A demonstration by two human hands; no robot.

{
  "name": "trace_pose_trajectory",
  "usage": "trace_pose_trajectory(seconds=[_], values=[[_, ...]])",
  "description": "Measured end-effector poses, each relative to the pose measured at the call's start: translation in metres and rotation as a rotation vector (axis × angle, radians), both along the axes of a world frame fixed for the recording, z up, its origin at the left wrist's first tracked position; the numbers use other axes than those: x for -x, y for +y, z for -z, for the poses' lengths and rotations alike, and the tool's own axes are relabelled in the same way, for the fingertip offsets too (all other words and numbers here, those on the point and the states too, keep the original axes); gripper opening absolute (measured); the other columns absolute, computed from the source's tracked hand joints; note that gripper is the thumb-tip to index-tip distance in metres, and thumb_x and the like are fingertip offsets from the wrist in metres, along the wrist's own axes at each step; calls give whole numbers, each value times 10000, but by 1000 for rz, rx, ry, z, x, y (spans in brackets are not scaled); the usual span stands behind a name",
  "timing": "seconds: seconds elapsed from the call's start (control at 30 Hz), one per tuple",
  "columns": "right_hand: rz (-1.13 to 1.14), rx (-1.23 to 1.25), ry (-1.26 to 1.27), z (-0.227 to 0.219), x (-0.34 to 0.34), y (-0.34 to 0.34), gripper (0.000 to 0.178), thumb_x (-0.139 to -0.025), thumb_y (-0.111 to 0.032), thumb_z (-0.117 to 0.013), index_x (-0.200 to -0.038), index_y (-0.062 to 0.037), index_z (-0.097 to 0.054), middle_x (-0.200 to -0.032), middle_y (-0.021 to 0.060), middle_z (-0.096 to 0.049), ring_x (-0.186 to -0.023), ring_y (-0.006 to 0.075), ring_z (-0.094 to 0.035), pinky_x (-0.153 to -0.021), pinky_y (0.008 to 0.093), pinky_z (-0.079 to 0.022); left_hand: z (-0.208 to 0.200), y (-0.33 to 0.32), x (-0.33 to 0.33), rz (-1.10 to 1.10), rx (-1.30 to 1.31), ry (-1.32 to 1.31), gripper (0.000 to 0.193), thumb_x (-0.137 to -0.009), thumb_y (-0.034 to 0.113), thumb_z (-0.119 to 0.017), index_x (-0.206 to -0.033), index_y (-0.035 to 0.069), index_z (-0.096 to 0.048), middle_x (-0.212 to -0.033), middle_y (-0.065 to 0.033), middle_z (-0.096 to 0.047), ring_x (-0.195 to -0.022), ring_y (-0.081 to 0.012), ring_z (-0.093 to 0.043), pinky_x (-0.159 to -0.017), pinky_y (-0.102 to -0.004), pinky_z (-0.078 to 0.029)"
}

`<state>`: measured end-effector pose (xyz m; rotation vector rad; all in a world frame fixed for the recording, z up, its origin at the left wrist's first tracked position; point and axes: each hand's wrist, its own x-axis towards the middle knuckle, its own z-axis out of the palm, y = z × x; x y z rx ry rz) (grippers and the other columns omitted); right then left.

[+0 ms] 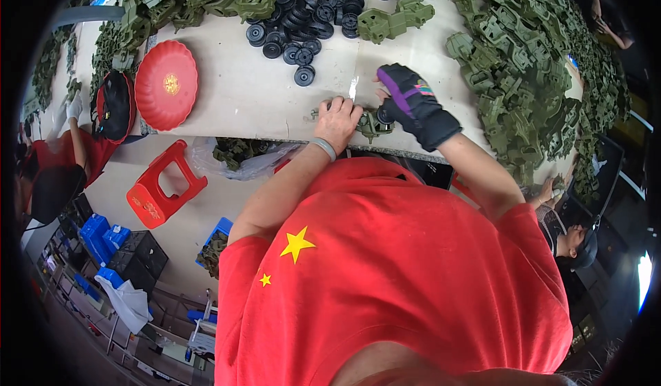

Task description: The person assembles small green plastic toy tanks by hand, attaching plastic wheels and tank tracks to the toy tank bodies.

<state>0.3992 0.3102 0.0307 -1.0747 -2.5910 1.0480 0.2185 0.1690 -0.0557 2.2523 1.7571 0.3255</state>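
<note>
My left hand (337,126), bare with a band at the wrist, is closed over a dark green plastic toy vehicle part (372,126) at the table's near edge. Parts of it stick out on both sides of the fingers. To the right, my right hand (412,103) wears a black and purple fingerless glove, its fingers curled and partly hidden. A black toy wheel (385,115) sits between the glove and the green part; whether it is attached, I cannot tell. Farther off lies a pile of black wheels (303,21), one of them (304,76) nearest me.
Green plastic parts (509,76) are heaped along the right, with more green parts (396,19) at the back. A red scalloped plate (166,86) lies on the table (234,76) at left. A red stool (165,183) stands below. Other people are at both sides.
</note>
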Motion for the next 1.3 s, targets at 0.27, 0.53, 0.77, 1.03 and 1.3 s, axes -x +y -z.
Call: trace_pose_trajectory(seconds=[0.27, 0.53, 0.77, 1.03, 1.3], values=[[-167, -155, -106, 36, 21, -10, 278, -809, -139, -669, -1067, -44, -632, -991, 207, -684, -968, 427, -657, -836, 507, -531, 2, 0, -4, -12, -1, 30, 233, -899, 232, -594, -1116, 162, -644, -1101, -27, -597, -1138, -250, -551, -957, -467, -420], [-305, -129, -159, 39, 19, -11, 303, -812, -196, -710, -1069, -56, -633, -1002, 191, -675, -971, 410, -648, -854, 495, -518, 2, -4, -6, 7, -71, 54, 240, -885, 218, -594, -1104, 134, -648, -1081, -39, -600, -1106, -241, -564, -919, -463, -435], [-12, 45, -42, 48, 9, -16, 347, -798, -210, -733, -1080, -45, -618, -1046, 190, -676, -1015, 416, -647, -893, 490, -524, -3, -3, -3, 13, -34, 70, 241, -884, 217, -592, -1107, 141, -640, -1087, -37, -596, -1112, -244, -558, -921, -463, -430], [-338, -74, -148, 43, 22, -3, 358, -839, -201, -695, -1143, -26, -625, -1073, 223, -669, -1024, 447, -630, -903, 489, -521, -3, -5, -6, -43, -60, 57, 282, -876, 215, -612, -1146, 137, -633, -1107, -41, -606, -1130, -253, -559, -946, -472, -422], [-428, -174, 73, 26, 95, 33, 425, -938, -264, -675, -1329, -100, -655, -1255, 214, -675, -1118, 427, -636, -976, 487, -519, -38, -45, 9, -325, 111, -166, 644, -696, 295, -840, -1261, 127, -581, -1163, -102, -643, -1228, -303, -545, -1115, -534, -322]])
